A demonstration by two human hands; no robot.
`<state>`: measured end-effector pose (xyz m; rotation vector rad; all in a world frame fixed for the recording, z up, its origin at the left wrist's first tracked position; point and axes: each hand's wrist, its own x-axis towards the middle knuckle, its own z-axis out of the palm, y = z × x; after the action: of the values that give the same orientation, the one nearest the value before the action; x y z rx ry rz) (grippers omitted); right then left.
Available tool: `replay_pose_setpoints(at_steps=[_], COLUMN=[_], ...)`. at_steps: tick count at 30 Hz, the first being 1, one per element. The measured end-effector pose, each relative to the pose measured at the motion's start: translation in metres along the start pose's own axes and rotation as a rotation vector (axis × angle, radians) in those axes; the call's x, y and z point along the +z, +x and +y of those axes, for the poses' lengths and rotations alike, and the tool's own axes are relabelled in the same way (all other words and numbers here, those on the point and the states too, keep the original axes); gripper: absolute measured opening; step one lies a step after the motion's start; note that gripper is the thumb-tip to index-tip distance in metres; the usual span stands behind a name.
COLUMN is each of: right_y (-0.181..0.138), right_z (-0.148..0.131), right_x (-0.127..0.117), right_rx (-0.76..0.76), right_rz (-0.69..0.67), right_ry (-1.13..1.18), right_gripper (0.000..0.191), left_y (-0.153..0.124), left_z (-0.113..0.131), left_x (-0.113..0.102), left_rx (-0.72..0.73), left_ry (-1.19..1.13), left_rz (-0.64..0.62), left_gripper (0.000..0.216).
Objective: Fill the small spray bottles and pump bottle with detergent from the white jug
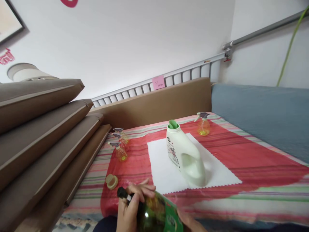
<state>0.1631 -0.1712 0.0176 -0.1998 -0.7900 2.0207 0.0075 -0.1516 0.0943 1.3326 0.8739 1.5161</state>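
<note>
A dark green bottle (154,214) with a black cap and a green label lies tilted at the bottom of the head view. My left hand (136,196) is closed around its neck, just below the cap. At the label end, my right hand (190,222) grips the bottle's side; the bottle hides most of its fingers. Beyond my hands, a pale green jug (185,151) with a green spout in its open mouth stands on a white cloth (159,170) with a scalloped edge. A round, pale cap (111,181) rests left of my left hand.
Several amber spray bottles (121,154) stand at the left; another spray bottle (203,125) is behind the jug. Red sheeting (241,151) covers a striped cloth. Brown cushions (48,135) are stacked at left, and a blue cushion (260,112) borders the right. A radiator (185,75) runs along the wall.
</note>
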Motion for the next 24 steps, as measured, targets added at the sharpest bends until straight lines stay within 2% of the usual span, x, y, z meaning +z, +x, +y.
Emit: replay_pose_setpoints(at_steps=[2, 4, 7, 9, 11, 13, 17, 19, 22, 24], right_y=[-0.001, -0.002, -0.005, -0.008, -0.011, -0.012, -0.010, -0.009, -0.009, -0.007], right_z=[-0.002, -0.005, -0.009, -0.010, -0.007, -0.003, 0.005, 0.003, -0.003, -0.005], right_x=[0.001, 0.005, 0.011, 0.008, 0.002, -0.004, -0.004, -0.002, 0.002, 0.004], right_rx=[-0.084, -0.082, -0.014, -0.069, -0.128, -0.112, -0.048, -0.067, -0.080, -0.039], right_rz=[0.045, 0.061, 0.016, 0.018, 0.065, 0.115, 0.136, 0.126, 0.111, 0.082], right_ry=[-0.039, 0.024, 0.118, 0.067, 0.017, 0.011, 0.083, 0.085, 0.025, 0.035], right_gripper=[0.062, 0.062, 0.059, 0.054, 0.062, 0.071, 0.062, 0.064, 0.076, 0.066], left_y=[0.000, 0.000, 0.002, 0.003, 0.004, 0.003, -0.004, -0.006, -0.007, -0.007], left_z=[-0.003, -0.005, -0.009, -0.010, -0.010, -0.010, -0.008, -0.008, -0.009, -0.009], left_x=[-0.002, -0.001, 0.002, 0.004, 0.004, 0.003, -0.003, -0.006, -0.006, -0.002], left_rx=[0.000, -0.005, -0.011, -0.002, 0.015, 0.035, 0.049, 0.057, 0.085, 0.107], left_ry=[0.012, 0.016, -0.039, -0.068, -0.048, 0.005, 0.025, 0.005, 0.023, 0.044], left_rz=[0.023, 0.018, -0.055, -0.101, -0.118, -0.131, -0.188, -0.178, -0.097, -0.111], left_gripper=[0.026, 0.025, 0.026, 0.028, 0.029, 0.026, 0.025, 0.025, 0.021, 0.020])
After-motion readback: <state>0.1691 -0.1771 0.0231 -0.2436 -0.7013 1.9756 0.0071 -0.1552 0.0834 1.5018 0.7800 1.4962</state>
